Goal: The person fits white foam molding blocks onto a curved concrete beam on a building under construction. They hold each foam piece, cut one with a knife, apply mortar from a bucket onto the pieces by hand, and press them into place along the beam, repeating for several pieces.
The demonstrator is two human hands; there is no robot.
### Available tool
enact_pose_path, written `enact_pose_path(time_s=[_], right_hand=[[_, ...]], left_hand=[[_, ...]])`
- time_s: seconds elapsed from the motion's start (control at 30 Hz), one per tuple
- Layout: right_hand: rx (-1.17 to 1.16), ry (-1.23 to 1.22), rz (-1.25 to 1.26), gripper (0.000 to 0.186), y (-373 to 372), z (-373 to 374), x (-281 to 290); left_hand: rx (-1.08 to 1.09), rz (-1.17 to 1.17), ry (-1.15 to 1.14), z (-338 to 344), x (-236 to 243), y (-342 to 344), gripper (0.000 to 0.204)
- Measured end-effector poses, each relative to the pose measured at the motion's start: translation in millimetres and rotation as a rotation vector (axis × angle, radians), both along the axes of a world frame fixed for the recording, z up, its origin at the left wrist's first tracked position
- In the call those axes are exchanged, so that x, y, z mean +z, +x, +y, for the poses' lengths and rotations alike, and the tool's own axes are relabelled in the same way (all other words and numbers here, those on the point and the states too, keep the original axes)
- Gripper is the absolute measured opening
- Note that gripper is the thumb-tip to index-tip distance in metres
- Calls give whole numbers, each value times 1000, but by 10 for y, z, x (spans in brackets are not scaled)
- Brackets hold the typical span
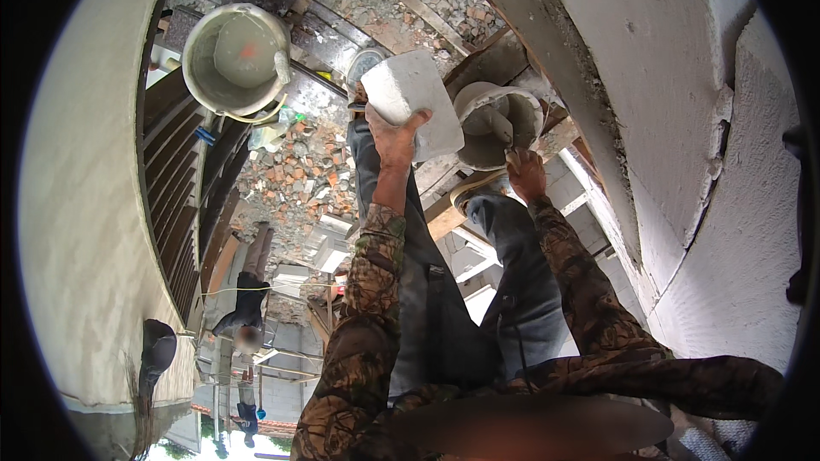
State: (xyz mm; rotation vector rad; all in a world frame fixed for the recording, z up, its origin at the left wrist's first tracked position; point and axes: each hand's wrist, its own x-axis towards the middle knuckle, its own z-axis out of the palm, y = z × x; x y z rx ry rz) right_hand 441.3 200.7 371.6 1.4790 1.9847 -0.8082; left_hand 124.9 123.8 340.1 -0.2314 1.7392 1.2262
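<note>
My left hand (395, 143) grips a pale aerated concrete block (431, 111), thumb across its face and fingers around its left side. The block hangs over my legs, tilted. Just to its right is a mortar-smeared bucket (469, 156). My right hand (526, 174) is closed at this bucket's near rim, on the handle of a trowel (500, 126) whose mortar-coated blade reaches into the bucket. My fingers hide most of the handle.
A larger bucket (190, 68) of grey slurry stands at the far left beside dark slats (175, 179). Broken brick rubble (299, 166) lies below, with several white blocks (331, 253). Planks cross under my feet. A rough wall (632, 59) rises on the right. Another person (246, 311) is at lower left.
</note>
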Motion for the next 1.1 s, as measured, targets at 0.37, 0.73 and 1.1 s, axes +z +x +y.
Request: enact_pose_path(time_s=[0.37,0.73,1.1], right_hand=[[-192,-270,525,112,-1716,139,503],[-1219,-1276,983,72,-1017,20,116],[-1106,-551,678,67,-819,8,193]], left_hand=[[-273,135,-394,193,459,255,118],[95,-776,374,-793,322,123,106],[225,-777,373,-607,363,190,91]])
